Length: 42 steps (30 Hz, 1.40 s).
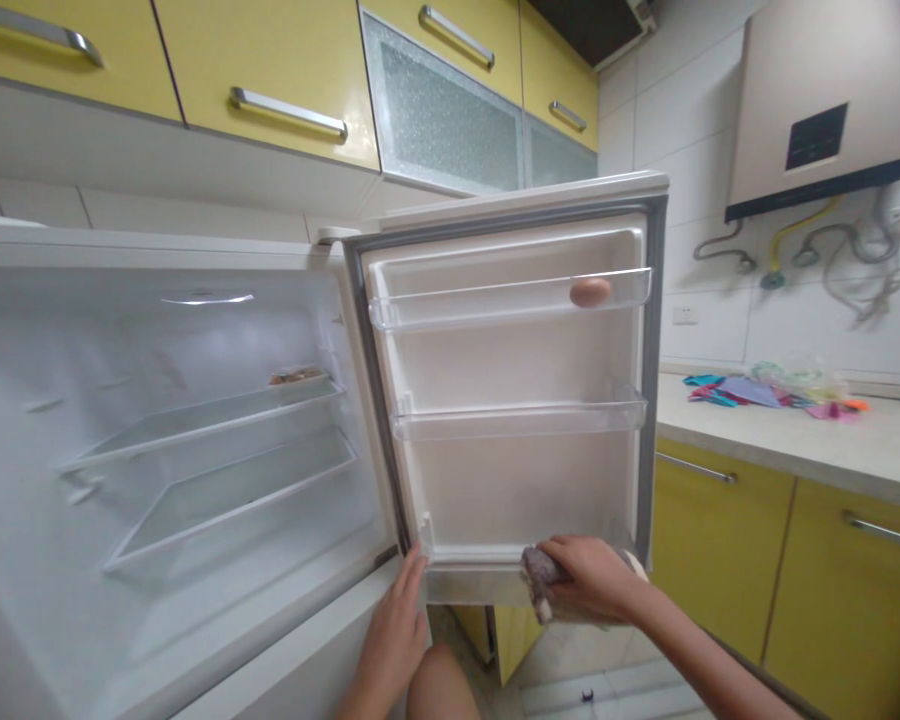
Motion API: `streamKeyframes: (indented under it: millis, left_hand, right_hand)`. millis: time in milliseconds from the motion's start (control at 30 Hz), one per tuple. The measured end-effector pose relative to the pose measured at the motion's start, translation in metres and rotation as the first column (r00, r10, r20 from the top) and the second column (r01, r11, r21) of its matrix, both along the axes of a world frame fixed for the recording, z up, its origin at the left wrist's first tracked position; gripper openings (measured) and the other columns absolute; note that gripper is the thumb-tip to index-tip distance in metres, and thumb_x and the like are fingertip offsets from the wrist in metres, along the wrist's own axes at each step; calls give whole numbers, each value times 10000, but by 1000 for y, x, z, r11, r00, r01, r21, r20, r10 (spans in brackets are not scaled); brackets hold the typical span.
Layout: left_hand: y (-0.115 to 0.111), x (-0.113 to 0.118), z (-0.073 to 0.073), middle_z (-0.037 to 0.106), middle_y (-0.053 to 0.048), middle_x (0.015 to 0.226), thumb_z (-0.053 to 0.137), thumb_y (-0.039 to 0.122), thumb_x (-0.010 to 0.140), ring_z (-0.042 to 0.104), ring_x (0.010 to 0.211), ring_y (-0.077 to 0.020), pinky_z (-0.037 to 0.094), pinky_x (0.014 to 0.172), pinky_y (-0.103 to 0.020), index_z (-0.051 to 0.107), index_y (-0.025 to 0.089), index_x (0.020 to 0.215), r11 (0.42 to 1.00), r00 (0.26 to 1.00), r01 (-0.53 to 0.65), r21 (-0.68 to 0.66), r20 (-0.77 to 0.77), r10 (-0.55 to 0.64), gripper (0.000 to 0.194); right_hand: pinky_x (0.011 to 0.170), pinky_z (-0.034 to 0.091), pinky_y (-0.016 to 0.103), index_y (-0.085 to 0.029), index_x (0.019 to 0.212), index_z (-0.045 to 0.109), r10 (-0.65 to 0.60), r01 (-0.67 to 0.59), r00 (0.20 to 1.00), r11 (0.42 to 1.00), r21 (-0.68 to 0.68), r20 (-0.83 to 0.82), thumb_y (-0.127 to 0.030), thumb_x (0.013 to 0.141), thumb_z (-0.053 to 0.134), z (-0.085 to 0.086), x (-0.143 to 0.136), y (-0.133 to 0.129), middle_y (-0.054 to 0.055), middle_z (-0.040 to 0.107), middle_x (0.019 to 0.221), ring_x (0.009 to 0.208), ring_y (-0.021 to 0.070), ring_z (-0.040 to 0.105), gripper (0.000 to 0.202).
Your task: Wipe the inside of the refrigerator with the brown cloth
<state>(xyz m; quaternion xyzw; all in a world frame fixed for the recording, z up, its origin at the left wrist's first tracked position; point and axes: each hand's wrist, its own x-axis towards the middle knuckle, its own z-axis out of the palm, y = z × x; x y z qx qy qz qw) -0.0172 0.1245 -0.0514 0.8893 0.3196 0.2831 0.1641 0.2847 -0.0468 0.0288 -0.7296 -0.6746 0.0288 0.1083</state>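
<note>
Cloth [538, 580] is bunching in our right hand [589, 580], which is gripping it against the fridge door's [510, 470] bottom edge; our left hand [394, 630], fingers together, is bracing its hinge-side corner.

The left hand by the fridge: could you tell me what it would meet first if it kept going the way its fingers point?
Probably the grey door seal: the left hand points up along the open fridge door's hinge edge, its fingers already near it.
</note>
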Motion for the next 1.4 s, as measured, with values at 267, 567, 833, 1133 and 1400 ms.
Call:
streamKeyframes:
  millis: [267,567,833,1133,1400]
  left_hand:
    - [-9,6,7,256,-82,1661,374,-9,715,279,1515,-203,250,1258,-417,350,194,1514,999,999,-31,-39,-19,30,825]
    - [-16,8,18,198,-88,1675,374,24,741,372,1471,-240,312,1221,-405,334,149,1526,994,993,-79,-81,-95,71,795]
    - [-19,8,20,197,-84,1676,369,25,736,386,1463,-245,323,1213,-406,320,154,1533,992,995,-76,-101,-74,69,809]
    - [-17,5,18,231,-69,1668,381,13,721,387,1462,-228,323,1214,-385,355,185,1519,995,996,-68,-76,-54,64,817]
    - [-19,5,21,203,-61,1674,359,4,728,384,1464,-225,313,1220,-380,338,151,1525,995,995,-63,-82,-78,57,812]
  right_hand:
    - [762,443,324,-200,1059,705,152,-156,979,988,-13,-137,-426,736,690,3,-51,74,94,748,1060,946,294,683,394]
    - [946,473,314,-140,1363,539,197,-134,931,967,215,-308,-281,895,468,16,-54,132,95,658,1313,1146,217,614,494]
    - [837,485,274,-245,1086,753,361,-374,919,926,-54,-159,-173,667,664,5,-67,160,15,780,1041,943,213,693,435]
    - [824,497,253,-327,1106,754,410,-432,902,853,-292,-137,-45,567,579,13,-58,161,-37,785,1046,939,177,700,632]
    - [881,504,276,-293,1117,759,305,-354,931,886,-300,-199,-16,549,550,8,12,100,-3,779,1093,1004,190,704,665]
